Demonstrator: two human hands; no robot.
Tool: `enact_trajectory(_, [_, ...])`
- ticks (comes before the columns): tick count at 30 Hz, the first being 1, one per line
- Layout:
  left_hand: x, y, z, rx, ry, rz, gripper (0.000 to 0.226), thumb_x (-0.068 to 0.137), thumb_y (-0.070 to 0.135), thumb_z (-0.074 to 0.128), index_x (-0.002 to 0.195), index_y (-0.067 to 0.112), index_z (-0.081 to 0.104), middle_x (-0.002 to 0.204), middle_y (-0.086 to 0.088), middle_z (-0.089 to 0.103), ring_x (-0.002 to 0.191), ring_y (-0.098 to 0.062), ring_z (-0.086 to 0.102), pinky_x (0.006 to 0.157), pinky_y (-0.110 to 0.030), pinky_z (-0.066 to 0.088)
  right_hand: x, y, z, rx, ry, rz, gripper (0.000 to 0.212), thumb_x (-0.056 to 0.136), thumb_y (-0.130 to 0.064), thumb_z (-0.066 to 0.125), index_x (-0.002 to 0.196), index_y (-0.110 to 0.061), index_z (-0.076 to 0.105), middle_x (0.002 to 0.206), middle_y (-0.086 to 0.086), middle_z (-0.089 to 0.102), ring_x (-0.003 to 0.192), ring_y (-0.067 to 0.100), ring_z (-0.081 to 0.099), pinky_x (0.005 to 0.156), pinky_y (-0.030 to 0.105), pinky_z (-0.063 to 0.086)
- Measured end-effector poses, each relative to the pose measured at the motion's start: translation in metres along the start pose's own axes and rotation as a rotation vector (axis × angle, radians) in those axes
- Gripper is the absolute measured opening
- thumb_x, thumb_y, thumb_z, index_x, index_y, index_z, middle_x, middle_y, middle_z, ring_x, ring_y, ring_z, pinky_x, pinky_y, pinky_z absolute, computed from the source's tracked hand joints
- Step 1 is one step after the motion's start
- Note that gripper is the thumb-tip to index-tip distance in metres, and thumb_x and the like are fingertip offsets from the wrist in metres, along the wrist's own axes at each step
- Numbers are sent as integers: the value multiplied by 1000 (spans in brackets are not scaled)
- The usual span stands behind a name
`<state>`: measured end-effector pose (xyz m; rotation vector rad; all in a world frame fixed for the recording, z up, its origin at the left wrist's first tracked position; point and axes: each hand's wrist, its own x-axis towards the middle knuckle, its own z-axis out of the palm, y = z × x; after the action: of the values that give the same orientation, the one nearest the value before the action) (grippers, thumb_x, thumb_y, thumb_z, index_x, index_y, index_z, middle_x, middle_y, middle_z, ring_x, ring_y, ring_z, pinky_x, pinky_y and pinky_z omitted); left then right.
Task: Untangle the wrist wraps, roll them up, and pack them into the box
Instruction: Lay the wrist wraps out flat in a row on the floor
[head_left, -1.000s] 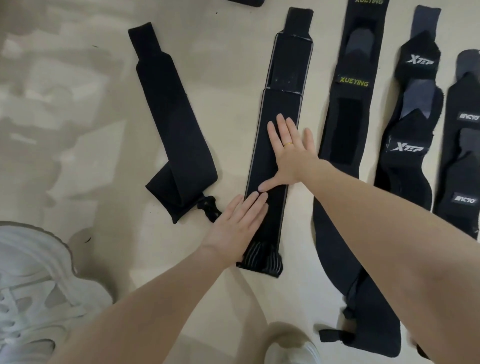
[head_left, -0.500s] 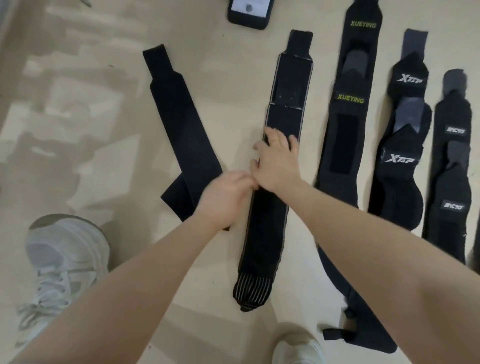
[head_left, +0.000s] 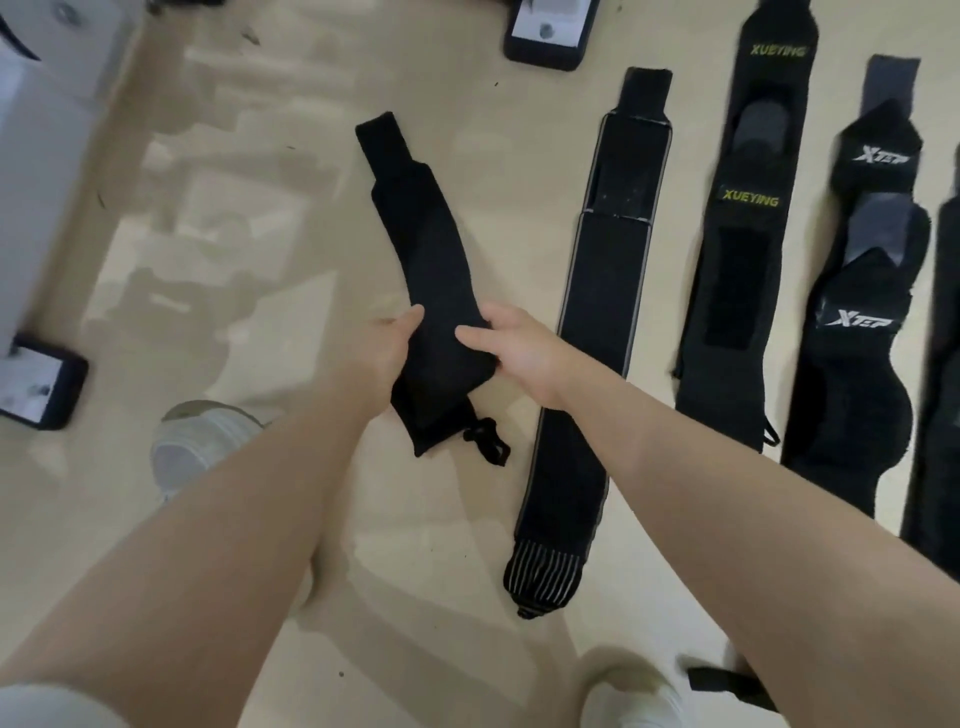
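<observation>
While the other wraps lie flat in a row on the floor (head_left: 291, 519), both hands are on the plain black wrist wrap (head_left: 431, 270) at its folded near end. Left hand (head_left: 387, 348) has its fingers curled round one edge, right hand (head_left: 519, 348) pinches the other. Looks like the straightening step; next they'd need to open that fold and flatten it. No box I can pick out.

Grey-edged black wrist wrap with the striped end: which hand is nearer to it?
Right. The right hand sits just beside the grey-edged black wrist wrap; the left hand is farther, across the plain black folded wrap both hold.
</observation>
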<state>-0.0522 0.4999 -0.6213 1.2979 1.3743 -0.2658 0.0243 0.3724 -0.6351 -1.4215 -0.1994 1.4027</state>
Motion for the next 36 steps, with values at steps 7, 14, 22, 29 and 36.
enact_trajectory(7, [-70, 43, 4, -450, -52, -13, 28, 98, 29, 48, 112, 9, 62, 109, -10, 66, 97, -28, 63, 76, -38, 53, -56, -23, -12, -142, -162, -76, 49, 91, -18, 57, 137, -15, 44, 134, -2, 55, 126, 15, 47, 114, 37, 27])
enact_trajectory(14, [-130, 68, 1, -715, -5, 149, 27, 100, 24, 43, 104, 5, 61, 107, -10, 66, 98, -26, 63, 80, -38, 53, -116, -28, -10, -315, -66, 9, 34, 93, -11, 57, 126, -14, 55, 119, 0, 63, 109, 18, 59, 88, 28, 48])
enact_trajectory(22, [-171, 27, 13, -345, -422, 44, 69, 90, 71, 24, 110, 18, 62, 102, -10, 72, 91, -26, 70, 84, -42, 51, -153, -67, -2, 491, -59, -164, 17, 100, -11, 42, 102, -12, 60, 94, 6, 69, 81, 19, 69, 72, 34, 60])
enact_trajectory(29, [-146, -5, -19, -678, -313, -61, 71, 87, 68, 40, 118, 7, 61, 110, -16, 67, 100, -31, 64, 78, -40, 51, -143, -25, 39, -64, -303, 70, 10, 93, -16, 57, 99, -13, 65, 82, -1, 71, 77, 9, 68, 76, 22, 56])
enact_trajectory(36, [-125, -27, -52, -279, -352, 225, 31, 94, 14, 54, 125, 12, 54, 118, -10, 65, 99, -22, 65, 77, -32, 54, -118, 5, 43, -452, 23, 226, 23, 95, -4, 45, 107, -4, 64, 107, 5, 62, 99, 18, 54, 84, 17, 39])
